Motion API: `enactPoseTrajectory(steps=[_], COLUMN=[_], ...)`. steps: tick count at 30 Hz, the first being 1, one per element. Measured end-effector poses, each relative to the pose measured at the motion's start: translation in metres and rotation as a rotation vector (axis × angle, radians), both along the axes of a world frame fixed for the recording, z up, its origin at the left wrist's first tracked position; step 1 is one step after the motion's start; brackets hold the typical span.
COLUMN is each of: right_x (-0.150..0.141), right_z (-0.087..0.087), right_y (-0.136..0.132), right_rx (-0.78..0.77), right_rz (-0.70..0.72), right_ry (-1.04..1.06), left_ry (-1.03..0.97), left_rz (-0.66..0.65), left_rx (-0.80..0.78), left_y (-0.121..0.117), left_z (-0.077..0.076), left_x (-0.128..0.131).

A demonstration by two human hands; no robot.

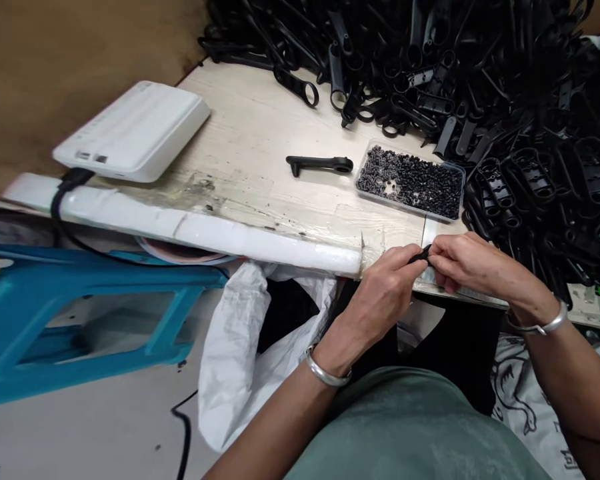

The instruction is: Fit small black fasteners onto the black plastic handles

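Close together at the table's front edge, my left hand (387, 287) and my right hand (463, 263) are both closed on a small black plastic part (420, 256). Most of that part is hidden by the fingers, so its full shape cannot be made out. Just beyond the hands stands a clear plastic box (405, 209) filled with many tiny black pieces (430, 183). Left of the box, a single black plastic handle-like part (320, 164) with a rounded end lies by itself on the table (250, 140).
A big heap of black plastic parts (480, 87) covers the back and right. At the left sits a white box-shaped device (135, 133) with a black cable (57, 207). White foam padding (220, 237) lines the front edge. Below are a blue stool (105, 287) and a white sack (230, 360).
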State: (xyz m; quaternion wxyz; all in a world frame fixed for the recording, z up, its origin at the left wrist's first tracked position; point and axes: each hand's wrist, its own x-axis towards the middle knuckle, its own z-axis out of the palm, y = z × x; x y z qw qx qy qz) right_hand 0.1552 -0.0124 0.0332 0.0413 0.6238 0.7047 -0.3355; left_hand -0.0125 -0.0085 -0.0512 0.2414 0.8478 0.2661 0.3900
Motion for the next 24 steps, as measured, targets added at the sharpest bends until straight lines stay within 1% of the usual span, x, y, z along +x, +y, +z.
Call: enactPoseTrajectory(steps=[3,4,5,6,7,9,11,12,14,15,16,18,21,24], right_x=[-0.006,-0.008,-0.008,-0.008,-0.007,-0.002,0.002,0.003,0.002,0.001,-0.002,-0.008,-0.016,-0.022], right_z=[0.004,0.004,0.004,0.001,-0.002,-0.014,-0.027,-0.033,-0.040,-0.042,-0.043,-0.042,-0.041,-0.042], right_y=[0.006,0.006,0.004,0.001,-0.004,-0.018,-0.034,-0.041,-0.053,-0.057,-0.060,-0.063,-0.062,-0.059], right_rx=[0.072,0.087,0.087,0.077,0.063,0.066,0.146,0.196,0.282,0.308,0.321,0.310,0.271,0.265], right_rz=[0.154,0.164,0.135,0.067,-0.031,-0.277,-0.515,-0.628,-0.818,-0.888,-0.939,-0.998,-1.036,-1.058], right_ry=[-0.222,-0.246,-0.223,-0.153,-0.045,0.233,0.498,0.597,0.740,0.790,0.843,0.977,1.165,1.257], left_ry=[0.067,0.095,0.119,0.131,0.130,0.083,0.011,-0.026,-0.092,-0.119,-0.144,-0.181,-0.215,-0.219], left_rz=[-0.026,-0.037,-0.046,-0.049,-0.046,-0.017,0.012,0.020,0.049,0.071,0.098,0.141,0.146,0.150], left_rx=[0.022,0.026,0.028,0.027,0.030,0.042,0.040,0.031,-0.008,-0.031,-0.049,-0.075,-0.092,-0.104], left_y=[0.003,0.003,0.004,0.005,0.005,0.006,0.005,0.003,0.000,-0.002,-0.004,-0.007,-0.012,-0.016], left_z=[0.004,0.005,0.006,0.007,0.007,0.005,0.003,0.002,0.002,0.002,0.003,0.007,0.014,0.020], left_x=[0.000,0.000,0.001,0.001,0.002,0.003,0.004,0.005,0.005,0.006,0.006,0.006,0.007,0.009])
